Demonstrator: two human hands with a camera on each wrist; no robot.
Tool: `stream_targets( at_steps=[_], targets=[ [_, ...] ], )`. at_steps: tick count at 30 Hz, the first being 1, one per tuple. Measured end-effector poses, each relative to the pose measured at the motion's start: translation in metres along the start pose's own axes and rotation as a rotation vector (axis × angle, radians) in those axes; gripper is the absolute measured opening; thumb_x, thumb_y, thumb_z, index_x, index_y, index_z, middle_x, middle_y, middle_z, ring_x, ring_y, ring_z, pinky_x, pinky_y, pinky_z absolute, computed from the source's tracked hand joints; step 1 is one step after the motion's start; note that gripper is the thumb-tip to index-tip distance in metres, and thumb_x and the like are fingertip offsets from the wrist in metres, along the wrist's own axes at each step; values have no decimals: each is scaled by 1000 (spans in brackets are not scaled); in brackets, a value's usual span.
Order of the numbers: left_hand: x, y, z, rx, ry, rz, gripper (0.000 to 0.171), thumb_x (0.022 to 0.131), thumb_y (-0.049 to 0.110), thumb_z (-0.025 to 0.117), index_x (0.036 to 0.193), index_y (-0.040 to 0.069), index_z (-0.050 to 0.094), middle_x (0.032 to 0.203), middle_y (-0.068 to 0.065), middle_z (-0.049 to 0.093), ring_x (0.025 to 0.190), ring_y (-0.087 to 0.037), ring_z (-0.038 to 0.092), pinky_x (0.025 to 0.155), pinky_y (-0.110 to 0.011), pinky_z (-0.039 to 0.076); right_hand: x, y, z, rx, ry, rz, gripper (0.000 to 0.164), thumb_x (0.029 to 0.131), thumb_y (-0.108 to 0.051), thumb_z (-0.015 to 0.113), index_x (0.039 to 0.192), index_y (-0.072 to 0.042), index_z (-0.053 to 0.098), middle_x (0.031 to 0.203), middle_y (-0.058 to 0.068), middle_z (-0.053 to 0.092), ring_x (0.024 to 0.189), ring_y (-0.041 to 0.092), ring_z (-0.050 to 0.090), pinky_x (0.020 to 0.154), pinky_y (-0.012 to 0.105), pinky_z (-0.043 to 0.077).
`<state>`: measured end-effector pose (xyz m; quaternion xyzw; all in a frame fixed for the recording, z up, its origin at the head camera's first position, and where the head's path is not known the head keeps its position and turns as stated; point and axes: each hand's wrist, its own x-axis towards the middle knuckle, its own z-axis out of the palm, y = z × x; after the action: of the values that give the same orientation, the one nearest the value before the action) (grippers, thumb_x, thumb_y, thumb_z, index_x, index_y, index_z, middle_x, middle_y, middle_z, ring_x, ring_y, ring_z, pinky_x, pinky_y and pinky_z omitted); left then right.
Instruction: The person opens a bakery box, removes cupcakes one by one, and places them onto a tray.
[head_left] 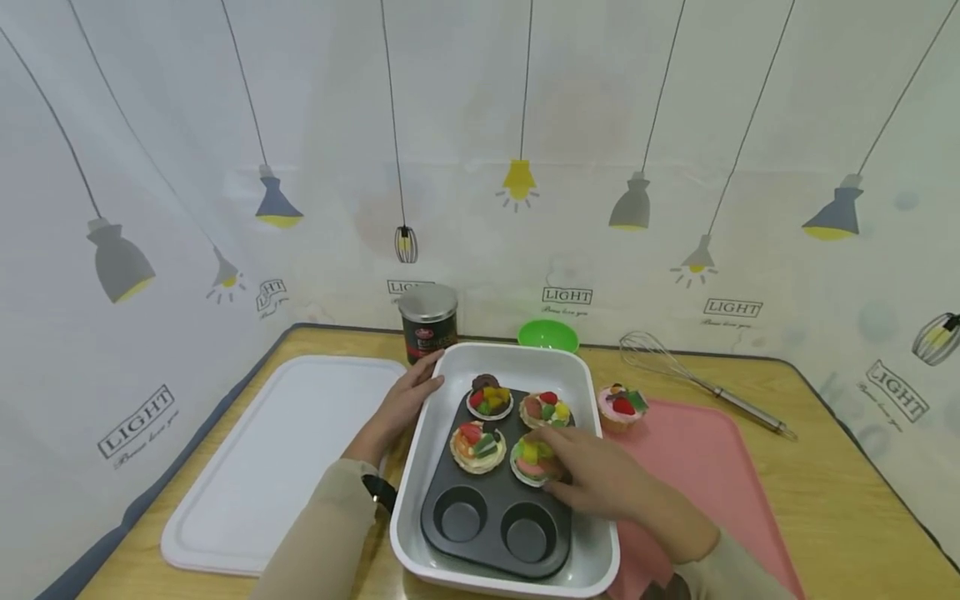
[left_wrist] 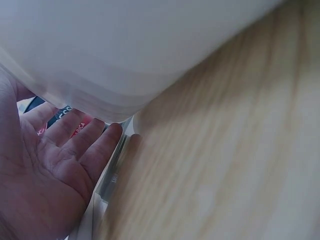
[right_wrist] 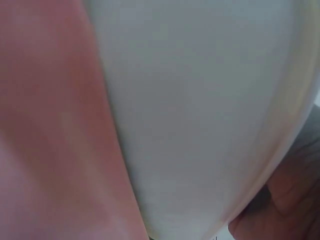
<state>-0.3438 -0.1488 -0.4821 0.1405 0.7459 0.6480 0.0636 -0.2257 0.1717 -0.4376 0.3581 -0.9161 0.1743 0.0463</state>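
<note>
A white deep tray [head_left: 410, 500] holds a dark muffin pan [head_left: 495, 550]. Fruit-topped cupcakes sit in its far and middle cups; the two nearest cups show their dark bottoms. My right hand [head_left: 607, 475] reaches over the tray's right side and pinches the middle-right cupcake [head_left: 531, 468], partly covering it. Beside that one is a cream-topped cupcake [head_left: 477, 450], with two more behind, a chocolate-topped cupcake [head_left: 490, 400] and a pale cupcake [head_left: 543, 408]. My left hand [head_left: 405, 400] touches the tray's far left side with extended fingers [left_wrist: 92, 135].
Left of the tray lies a white board [head_left: 277, 458], and on the right a pink board [head_left: 697, 450] with a pink-frosted cupcake [head_left: 618, 408] at its far corner. Behind stand a dark can [head_left: 427, 325] and a green bowl [head_left: 548, 335]. A whisk [head_left: 705, 383] lies at the back right.
</note>
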Motion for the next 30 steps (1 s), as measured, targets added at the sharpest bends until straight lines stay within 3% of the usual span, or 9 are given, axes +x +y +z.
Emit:
stream_targets(
  at_steps=[5,8,13,18,30],
  targets=[
    [-1,-2,1,1,-13,10,58,106,24,51,159,14,30,164,-12,25,148,-31,28,117,-51,26,0,8,0,17,-39,-60,64,80,-14,79,136,-28,51,109,-15,58,91,4,55,84,35,51],
    [-1,-1,1,5,-6,7,57,106,24,51,159,15,31,164,-12,26,147,-31,29,117,-51,27,1,10,-1,5,-46,-112,68,79,-10,78,138,-30,52,125,-11,60,102,7,57,91,39,50],
    [-2,2,1,6,18,-14,55,106,24,51,158,19,34,163,-9,30,146,-28,32,116,-48,29,0,10,-1,-33,-68,-135,68,83,-27,79,145,-32,51,148,2,51,124,22,56,100,49,47],
    [-1,2,1,9,17,-10,55,106,24,51,158,18,34,163,-10,29,146,-29,32,116,-49,29,-1,8,-2,-17,-73,-90,69,84,-43,79,146,-36,50,150,5,50,127,27,54,101,52,45],
    [0,3,-1,-43,-25,-38,58,107,18,50,159,10,28,164,-15,24,147,-34,29,115,-52,29,0,10,-2,-18,-41,-146,63,80,-15,80,137,-24,57,142,0,54,123,18,54,101,46,46]
  ],
)
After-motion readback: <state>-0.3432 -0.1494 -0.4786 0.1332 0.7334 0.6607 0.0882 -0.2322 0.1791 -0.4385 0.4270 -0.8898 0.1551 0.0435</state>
